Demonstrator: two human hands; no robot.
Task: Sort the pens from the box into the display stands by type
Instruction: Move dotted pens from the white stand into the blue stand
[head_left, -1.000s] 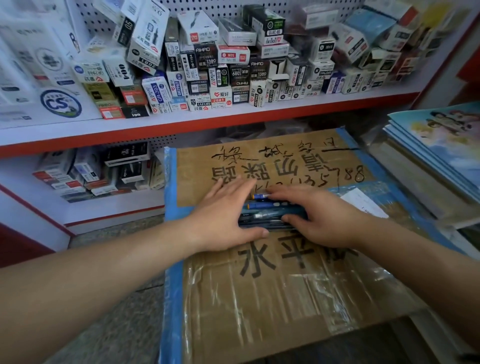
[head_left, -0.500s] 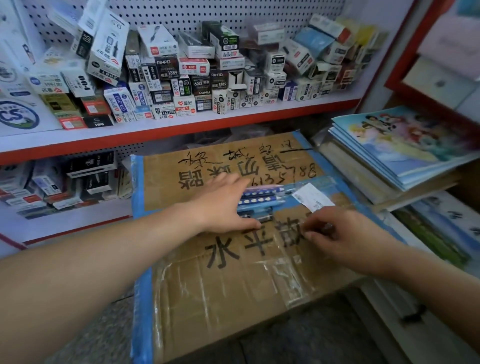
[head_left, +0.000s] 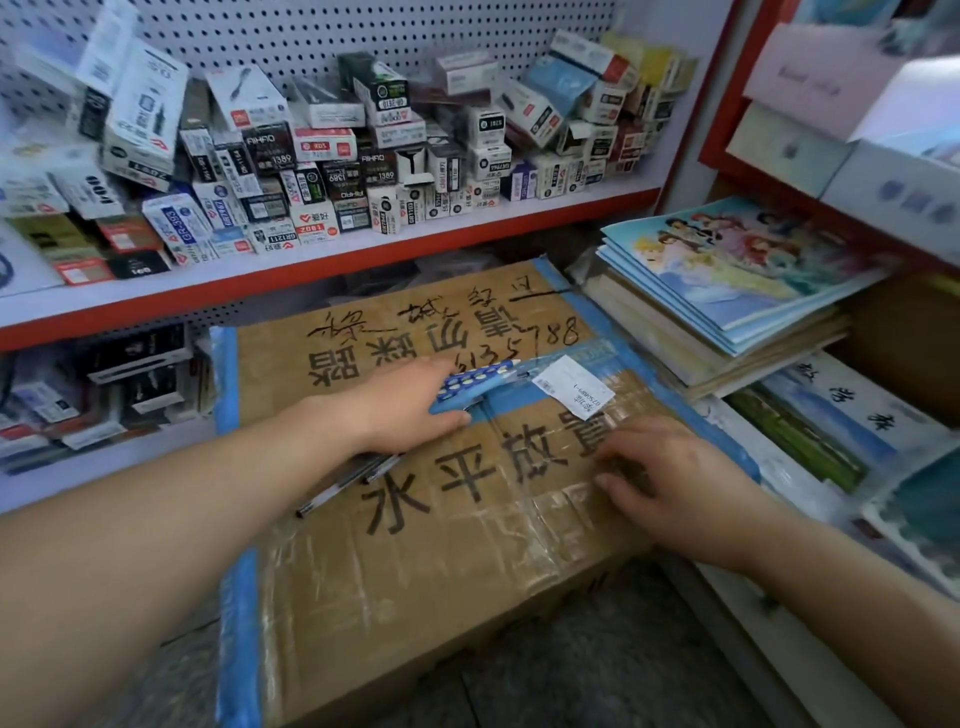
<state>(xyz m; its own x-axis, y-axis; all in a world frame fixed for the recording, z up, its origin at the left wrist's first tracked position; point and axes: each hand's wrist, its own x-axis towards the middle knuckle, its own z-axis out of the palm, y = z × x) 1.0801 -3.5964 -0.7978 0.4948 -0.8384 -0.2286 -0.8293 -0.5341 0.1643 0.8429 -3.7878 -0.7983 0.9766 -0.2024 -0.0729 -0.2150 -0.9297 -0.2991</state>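
blue dotted pens (head_left: 480, 376), on taped carton (head_left: 415, 571): judged light, stiff, smooth, apt to roll; take mid-barrel. left hand (head_left: 405, 405) flat over them, fingers straight; right hand (head_left: 680, 483) curled, grasp cannot be told.

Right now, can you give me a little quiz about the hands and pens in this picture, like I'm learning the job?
1. True or false: the left hand rests on the spotted pens.
2. Pick one: the spotted pens are A red, B blue, C green.
3. Short answer: what do the dark pens and the right hand lie on?

Key
1. True.
2. B.
3. The cardboard box.
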